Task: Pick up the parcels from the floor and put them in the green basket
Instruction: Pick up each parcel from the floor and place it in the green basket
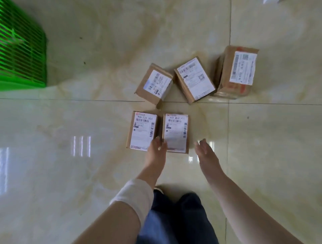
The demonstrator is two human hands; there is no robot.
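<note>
Several brown cardboard parcels with white labels lie on the tiled floor. The near pair are a left parcel (142,130) and a right parcel (176,133), side by side. Behind them lie a tilted small parcel (155,83), another tilted one (195,80) and a larger taped parcel (238,71). My left hand (156,149) reaches down over the gap between the near pair, fingers loosely extended, holding nothing. To the right of the near right parcel hovers my right hand (204,149), open and apart from it. The green basket (22,52) stands at the far left.
The floor is glossy beige tile with dark grout lines and light reflections. My legs in dark trousers (176,217) and a shoe tip are at the bottom centre. A white object (270,1) shows at the top right edge.
</note>
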